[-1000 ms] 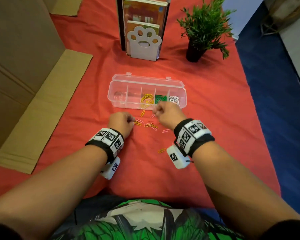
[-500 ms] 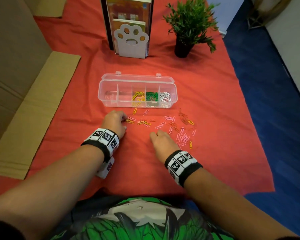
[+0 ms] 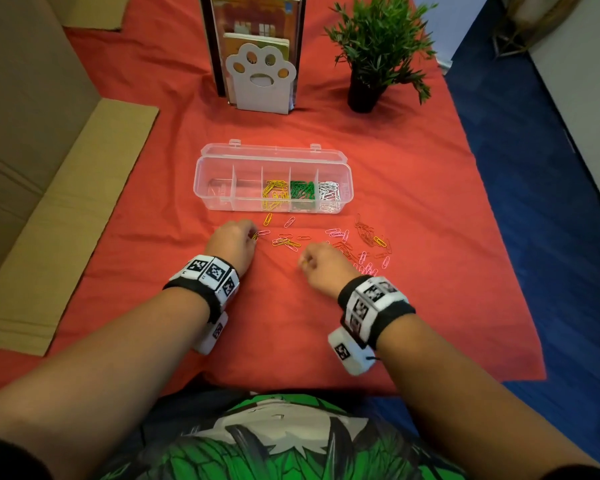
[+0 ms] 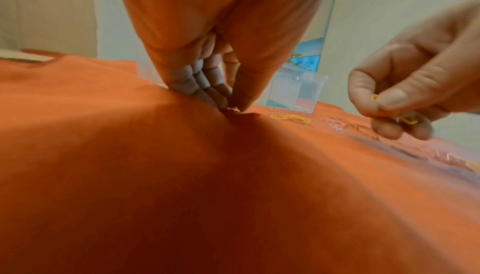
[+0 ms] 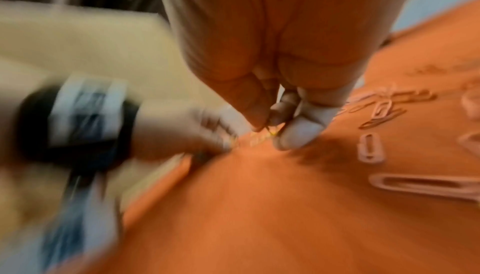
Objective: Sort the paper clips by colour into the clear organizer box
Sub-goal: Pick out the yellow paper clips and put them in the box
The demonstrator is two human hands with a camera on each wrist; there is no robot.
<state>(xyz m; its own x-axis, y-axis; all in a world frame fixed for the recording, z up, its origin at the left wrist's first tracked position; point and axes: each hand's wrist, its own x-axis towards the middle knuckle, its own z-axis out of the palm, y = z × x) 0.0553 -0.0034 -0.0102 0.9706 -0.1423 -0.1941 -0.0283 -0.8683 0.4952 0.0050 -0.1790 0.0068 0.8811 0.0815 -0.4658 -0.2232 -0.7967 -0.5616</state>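
Note:
The clear organizer box (image 3: 222,157) lies open on the red cloth, with yellow clips (image 3: 275,192), green clips (image 3: 302,190) and white clips (image 3: 329,192) in its three right compartments; the two left ones look bare. Loose pink, orange and yellow clips (image 3: 361,244) lie scattered in front of it. My left hand (image 3: 234,242) rests on the cloth and pinches a clip (image 4: 233,110) at its fingertips. My right hand (image 3: 321,266), nearer to me, pinches a yellow clip (image 4: 409,121) just above the cloth.
A paw-shaped bookend (image 3: 260,81) with books and a potted plant (image 3: 374,50) stand behind the box. Flat cardboard (image 3: 59,216) lies along the left. The cloth's right edge (image 3: 499,237) drops to blue floor.
My right hand drew back from the box towards me and now pinches a yellow clip, uncovering the scattered clips. The left hand stayed at its spot.

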